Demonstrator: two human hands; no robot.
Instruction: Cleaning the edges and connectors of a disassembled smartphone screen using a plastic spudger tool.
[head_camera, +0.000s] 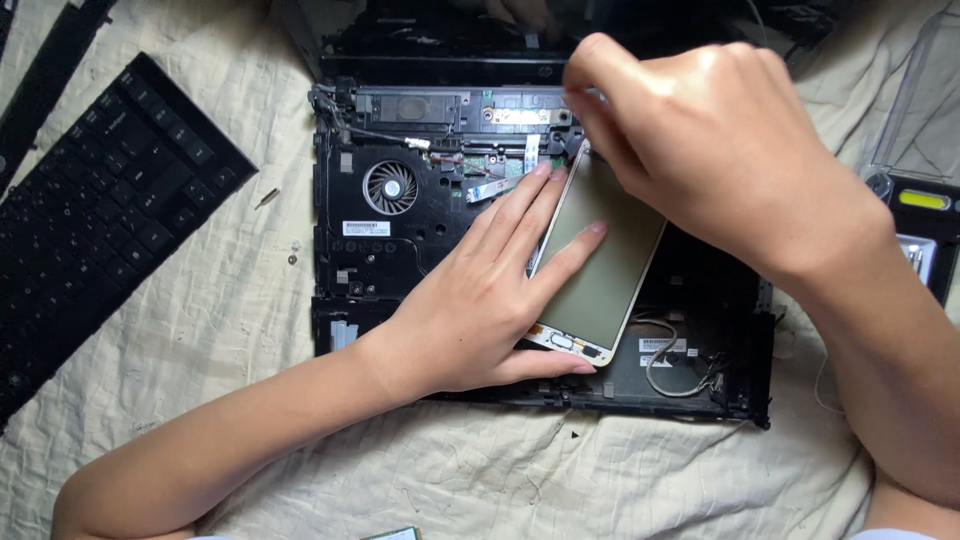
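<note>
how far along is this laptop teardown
Done: the keyboard lies detached on the cloth, and the laptop base is open, with its fan and boards exposed. Loose screws lie beside it.
In hand: the left hand steadies a white-framed phone resting on the base, while the right hand works at its top edge.
Left: the fan, boards and cables remain in the base.

Right hand (720, 150) hides the phone (600, 270) top — keyboard (100, 210) cut off left.
</note>
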